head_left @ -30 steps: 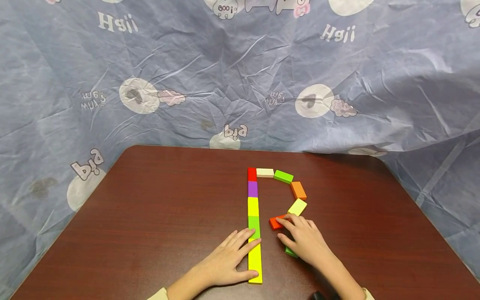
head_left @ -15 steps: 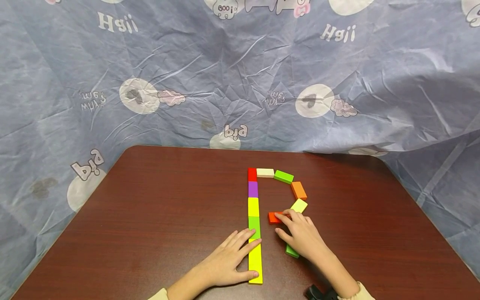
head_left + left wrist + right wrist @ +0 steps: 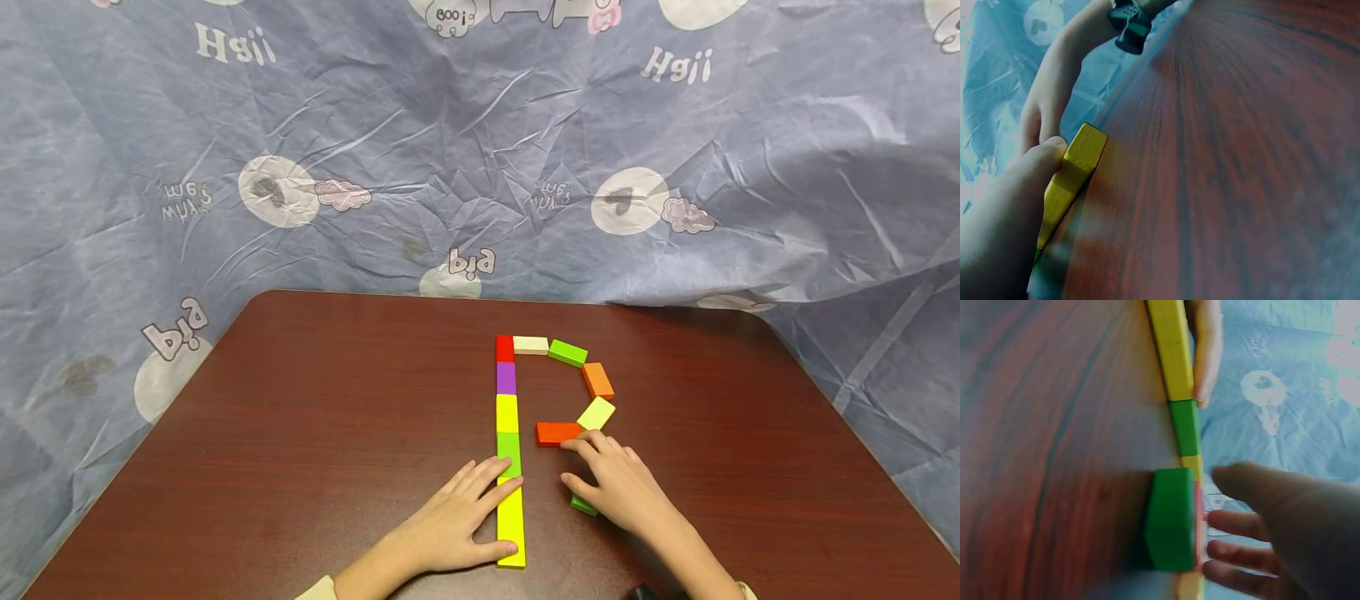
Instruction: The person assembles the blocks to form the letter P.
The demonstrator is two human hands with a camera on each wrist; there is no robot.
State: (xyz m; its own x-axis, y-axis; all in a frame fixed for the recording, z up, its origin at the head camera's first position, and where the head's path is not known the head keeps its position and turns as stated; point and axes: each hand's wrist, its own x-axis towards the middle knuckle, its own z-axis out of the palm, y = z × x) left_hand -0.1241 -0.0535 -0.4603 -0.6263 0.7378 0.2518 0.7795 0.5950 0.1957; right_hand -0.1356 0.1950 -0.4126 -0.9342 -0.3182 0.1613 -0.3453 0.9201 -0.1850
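Note:
Wooden blocks form a straight column topped by a red block, with a curved row leading off it to the right. My left hand lies spread, fingers and thumb resting on the column's yellow block and light green block. In the left wrist view the thumb touches that block's near end. My right hand has loosely bent fingers, fingertips right at the right end of an orange-red block. That block lies level beside a pale yellow block. A green block sits under the right palm, partly hidden in the head view.
The curve continues with an orange block, a light green block and a cream block. A purple block is in the column. A printed grey-blue cloth hangs behind the brown table.
The orange-red block has turned from slanted to level, with its left end slightly farther back. My right hand has drawn back toward me off its top. The left hand stays put.

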